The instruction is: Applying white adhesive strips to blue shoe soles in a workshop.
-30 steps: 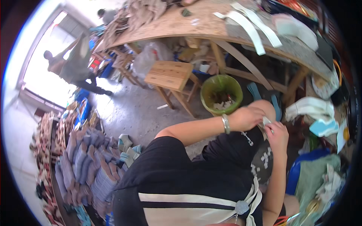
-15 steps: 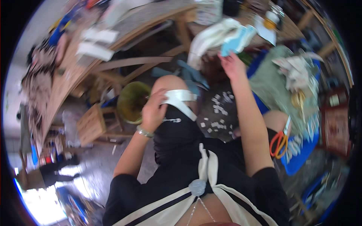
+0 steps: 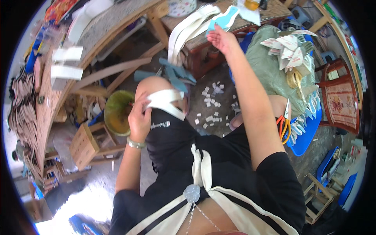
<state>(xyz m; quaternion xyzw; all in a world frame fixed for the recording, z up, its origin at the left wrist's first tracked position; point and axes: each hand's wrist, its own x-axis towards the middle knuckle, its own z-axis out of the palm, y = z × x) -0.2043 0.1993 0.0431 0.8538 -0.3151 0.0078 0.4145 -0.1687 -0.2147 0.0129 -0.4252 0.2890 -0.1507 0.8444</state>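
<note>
Here, the left hand rests on white strips across the knee; well apart, the right hand touches a blue sole-shaped piece at the desk. Whether either grips, I can't tell.

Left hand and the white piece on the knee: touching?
Touching. The head view shows the left hand with its fingertips over the left end of the white piece on the knee.
</note>
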